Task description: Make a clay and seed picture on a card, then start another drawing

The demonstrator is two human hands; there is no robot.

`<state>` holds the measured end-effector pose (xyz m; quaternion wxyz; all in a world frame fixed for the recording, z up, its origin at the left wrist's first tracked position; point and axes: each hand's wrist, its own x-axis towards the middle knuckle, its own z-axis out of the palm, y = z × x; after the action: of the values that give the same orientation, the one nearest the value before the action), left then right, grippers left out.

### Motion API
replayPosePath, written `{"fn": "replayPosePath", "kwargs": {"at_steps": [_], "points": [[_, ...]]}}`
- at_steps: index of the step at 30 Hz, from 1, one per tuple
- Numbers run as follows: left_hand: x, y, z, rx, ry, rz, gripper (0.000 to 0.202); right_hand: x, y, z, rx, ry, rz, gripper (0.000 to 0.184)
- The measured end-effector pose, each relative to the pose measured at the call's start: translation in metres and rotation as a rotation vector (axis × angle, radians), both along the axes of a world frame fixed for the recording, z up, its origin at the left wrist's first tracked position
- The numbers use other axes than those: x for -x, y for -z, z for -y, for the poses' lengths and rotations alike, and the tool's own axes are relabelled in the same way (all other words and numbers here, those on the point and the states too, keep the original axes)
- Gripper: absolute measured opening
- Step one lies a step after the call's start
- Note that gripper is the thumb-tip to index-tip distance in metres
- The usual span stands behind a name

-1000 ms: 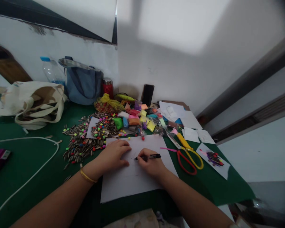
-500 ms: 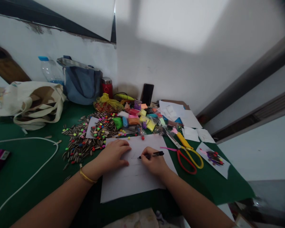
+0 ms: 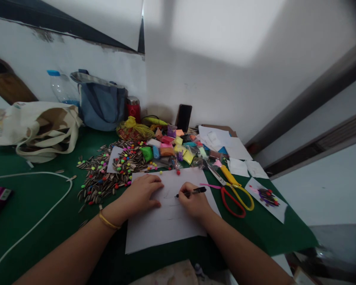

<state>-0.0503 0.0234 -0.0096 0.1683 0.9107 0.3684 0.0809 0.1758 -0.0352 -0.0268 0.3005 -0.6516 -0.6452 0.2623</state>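
A sheet of white paper point(image 3: 163, 233) lies on the green tabletop, with a few faint dark lines drawn on it. My left hand point(image 3: 145, 193) rests flat on the paper's left part, fingers stretched toward the middle. In my right hand point(image 3: 194, 202) is a black pen point(image 3: 199, 190), pinched between thumb and fingers, its tip at the paper near a drawn line. Right of the paper lie red-and-yellow-handled scissors point(image 3: 233, 198), blades pointing to the back left. A small red ball point(image 3: 178, 172) sits at the sheet's far edge.
Sunflower seeds point(image 3: 102, 186) mixed with coloured balls spread left of the paper. Bagged coloured clay point(image 3: 167, 151) is heaped behind it. A decorated card point(image 3: 267, 198) lies at right. Farther back stand a phone point(image 3: 184, 118), a red flask point(image 3: 133, 109) and a blue bag point(image 3: 103, 105). A white cable point(image 3: 32, 225) crosses the left.
My right hand has shifted slightly to the right with the pen, and the line by its tip is longer. My left hand has stayed in place.
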Motion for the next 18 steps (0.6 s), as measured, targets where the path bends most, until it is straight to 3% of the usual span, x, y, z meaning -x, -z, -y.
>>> {"fn": "replayPosePath", "kwargs": {"at_steps": [5,10,18], "points": [[0.0002,-0.0007,0.0002,0.005,0.002,-0.002,0.054,-0.0009,0.0002,-0.0001,0.017,0.002,-0.015,0.007],[0.0001,-0.0020,0.0009,0.014,-0.003,0.000,0.054,-0.0044,0.0010,-0.0022,-0.067,0.002,-0.072,0.010],[0.0004,0.0005,0.0000,0.007,0.007,0.002,0.054,-0.0048,0.0009,-0.0092,-0.053,-0.090,-0.113,0.011]]}}
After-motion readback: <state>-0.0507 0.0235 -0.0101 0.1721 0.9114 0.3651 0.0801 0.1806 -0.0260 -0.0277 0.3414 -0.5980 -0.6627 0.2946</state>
